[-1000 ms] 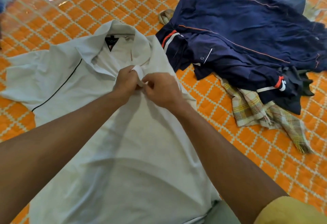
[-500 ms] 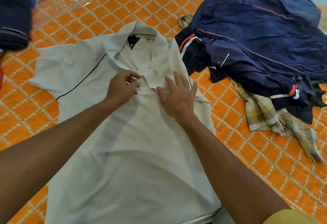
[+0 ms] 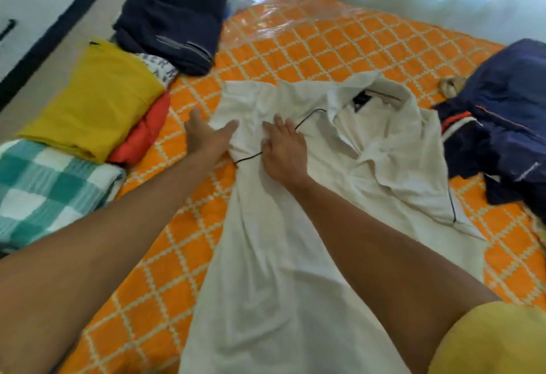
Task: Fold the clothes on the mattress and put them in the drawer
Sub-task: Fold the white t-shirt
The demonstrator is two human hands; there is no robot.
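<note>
Having left the collar, both hands are now laid flat on the white polo shirt (image 3: pixel 295 226): left hand (image 3: pixel 206 137) and right hand (image 3: pixel 283 149) at its left sleeve, so folding can begin on the mattress (image 3: pixel 295 51).

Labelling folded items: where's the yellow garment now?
Head view, left side: the folded yellow garment lies on an orange-red one, between the dark folded stack and the green checked cloth.
</note>
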